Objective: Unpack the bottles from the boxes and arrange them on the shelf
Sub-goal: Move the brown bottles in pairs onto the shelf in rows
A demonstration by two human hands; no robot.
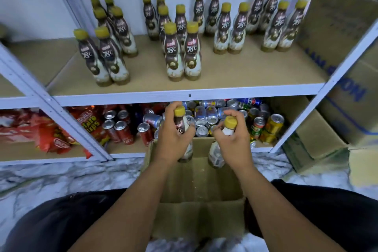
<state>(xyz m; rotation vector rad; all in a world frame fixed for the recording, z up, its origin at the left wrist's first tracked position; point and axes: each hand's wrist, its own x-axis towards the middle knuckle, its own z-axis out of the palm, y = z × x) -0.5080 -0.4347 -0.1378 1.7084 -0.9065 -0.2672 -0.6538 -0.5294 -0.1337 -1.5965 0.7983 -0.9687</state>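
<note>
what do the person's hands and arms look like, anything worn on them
The left hand and right hand are bare: no gloves, rings, watch or bracelet show. No sleeve reaches into view on either side.

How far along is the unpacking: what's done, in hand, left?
Done: many bottles stand on the upper shelf. In hand: left hand and right hand each grip one bottle over the open box. Left: shelving these two; the box looks otherwise empty.
</note>
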